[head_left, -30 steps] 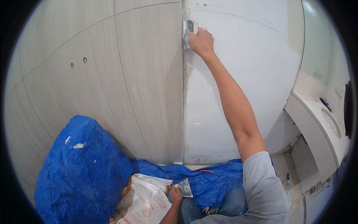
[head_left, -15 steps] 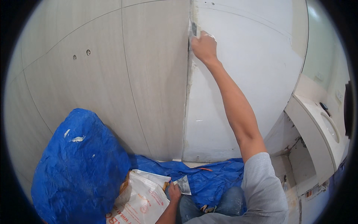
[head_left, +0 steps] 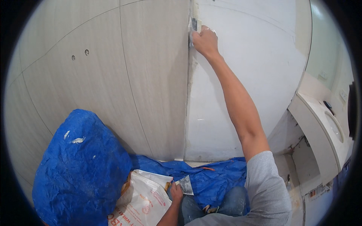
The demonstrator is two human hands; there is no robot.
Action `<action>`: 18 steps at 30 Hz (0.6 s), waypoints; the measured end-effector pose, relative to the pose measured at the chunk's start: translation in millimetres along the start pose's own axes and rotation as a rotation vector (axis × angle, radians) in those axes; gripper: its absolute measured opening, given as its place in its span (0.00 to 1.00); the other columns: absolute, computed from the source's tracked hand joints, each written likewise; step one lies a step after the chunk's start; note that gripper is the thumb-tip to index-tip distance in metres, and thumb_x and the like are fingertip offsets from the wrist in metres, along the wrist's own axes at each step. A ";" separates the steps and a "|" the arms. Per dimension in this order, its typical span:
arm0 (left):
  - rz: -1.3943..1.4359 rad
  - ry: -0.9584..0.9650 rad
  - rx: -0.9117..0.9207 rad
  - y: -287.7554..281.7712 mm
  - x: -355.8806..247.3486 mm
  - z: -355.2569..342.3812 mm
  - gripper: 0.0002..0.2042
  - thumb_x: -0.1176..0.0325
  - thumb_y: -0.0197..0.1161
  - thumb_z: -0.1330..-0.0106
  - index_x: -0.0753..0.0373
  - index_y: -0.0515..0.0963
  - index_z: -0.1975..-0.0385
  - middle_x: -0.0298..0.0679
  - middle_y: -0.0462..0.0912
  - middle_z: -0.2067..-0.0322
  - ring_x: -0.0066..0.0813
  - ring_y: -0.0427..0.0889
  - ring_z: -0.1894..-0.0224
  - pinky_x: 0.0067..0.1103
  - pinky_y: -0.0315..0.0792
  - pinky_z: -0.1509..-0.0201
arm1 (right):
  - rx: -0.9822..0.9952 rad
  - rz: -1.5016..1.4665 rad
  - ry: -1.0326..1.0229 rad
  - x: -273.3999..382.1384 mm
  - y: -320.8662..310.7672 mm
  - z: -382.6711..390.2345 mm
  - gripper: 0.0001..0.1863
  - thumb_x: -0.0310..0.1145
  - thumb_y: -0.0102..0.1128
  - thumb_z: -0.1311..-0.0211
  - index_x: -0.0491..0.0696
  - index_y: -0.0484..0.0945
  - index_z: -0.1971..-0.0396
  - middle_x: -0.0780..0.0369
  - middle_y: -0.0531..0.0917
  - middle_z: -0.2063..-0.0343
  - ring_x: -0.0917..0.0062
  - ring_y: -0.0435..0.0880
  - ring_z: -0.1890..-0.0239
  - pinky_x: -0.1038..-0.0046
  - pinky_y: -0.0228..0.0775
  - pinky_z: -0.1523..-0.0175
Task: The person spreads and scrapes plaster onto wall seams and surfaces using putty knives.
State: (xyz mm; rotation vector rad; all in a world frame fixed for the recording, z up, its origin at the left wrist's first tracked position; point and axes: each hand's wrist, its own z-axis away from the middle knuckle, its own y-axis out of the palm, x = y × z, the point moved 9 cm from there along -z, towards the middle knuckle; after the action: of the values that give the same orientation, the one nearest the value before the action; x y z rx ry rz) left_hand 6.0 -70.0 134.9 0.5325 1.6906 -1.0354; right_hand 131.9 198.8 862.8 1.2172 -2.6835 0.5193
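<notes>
My right hand [head_left: 205, 42] is closed on a putty knife [head_left: 194, 24] held against the vertical seam [head_left: 188, 81] where the beige panelled wall [head_left: 154, 67] meets the white wall [head_left: 247, 47]; pale filler shows along that seam. Low at the centre, my left hand [head_left: 176, 192] grips a square, flat scraper [head_left: 184, 185] smeared with grey-white material. It is beside a white printed sack [head_left: 141, 199] and above my knees.
A large mound under blue tarp [head_left: 79, 165] fills the lower left; more tarp [head_left: 218, 173] spreads along the wall's foot. At the right is a cream counter [head_left: 316, 132] with an oval basin [head_left: 333, 126], a small dark object [head_left: 328, 106] on it and an open recess below.
My right hand and knife dropped slightly half a second ago and have since moved up a little along the seam. My left hand keeps hold of the scraper at about the same place.
</notes>
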 end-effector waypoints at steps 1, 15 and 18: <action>0.011 0.012 -0.005 -1.5 -1.4 -0.3 0.15 0.64 0.53 0.36 0.72 0.74 0.61 0.66 0.80 0.65 0.68 0.78 0.60 0.48 0.69 0.56 | 0.002 -0.001 0.001 2.4 -1.6 1.8 0.21 0.41 0.53 0.45 0.34 0.79 0.70 0.43 0.83 0.73 0.49 0.83 0.65 0.56 0.73 0.55; -0.080 0.183 -0.030 8.7 17.7 -2.6 0.12 0.65 0.54 0.36 0.70 0.74 0.65 0.64 0.80 0.67 0.68 0.78 0.62 0.49 0.68 0.58 | -0.007 0.175 -0.057 5.6 11.6 46.6 0.13 0.33 0.54 0.41 0.37 0.79 0.68 0.47 0.82 0.64 0.53 0.84 0.61 0.55 0.75 0.52; -0.126 0.286 -0.067 8.0 10.3 2.3 0.12 0.65 0.54 0.36 0.70 0.74 0.66 0.65 0.79 0.67 0.68 0.77 0.62 0.49 0.68 0.58 | 0.017 0.209 -0.038 17.3 21.0 51.2 0.12 0.30 0.52 0.41 0.37 0.79 0.66 0.49 0.81 0.61 0.54 0.84 0.61 0.56 0.76 0.52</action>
State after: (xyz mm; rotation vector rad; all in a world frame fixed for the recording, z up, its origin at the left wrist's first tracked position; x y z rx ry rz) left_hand 9.6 -69.1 122.2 0.5567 2.0261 -1.0238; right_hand 105.0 180.6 814.8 0.9646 -2.8617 0.5525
